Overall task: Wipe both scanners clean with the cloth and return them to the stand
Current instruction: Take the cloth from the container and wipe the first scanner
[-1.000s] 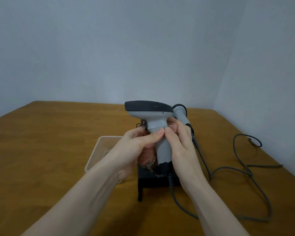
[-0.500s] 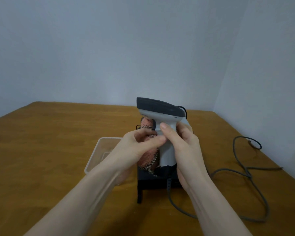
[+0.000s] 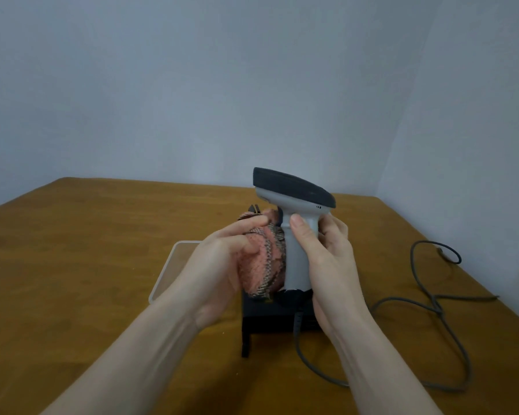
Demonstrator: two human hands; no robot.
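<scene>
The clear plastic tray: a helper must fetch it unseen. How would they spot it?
On the wooden table, look left of the black stand, behind the left hand. The clear tray is a shallow see-through rectangle; everything nearby is opaque.

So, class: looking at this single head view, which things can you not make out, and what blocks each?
- Second scanner: hidden behind the held scanner and both hands.
- Stand: its top is covered by the cloth and the right hand.
- Tray: its near right part is behind the left hand.
- Cable: its ends are too small to trace.
</scene>
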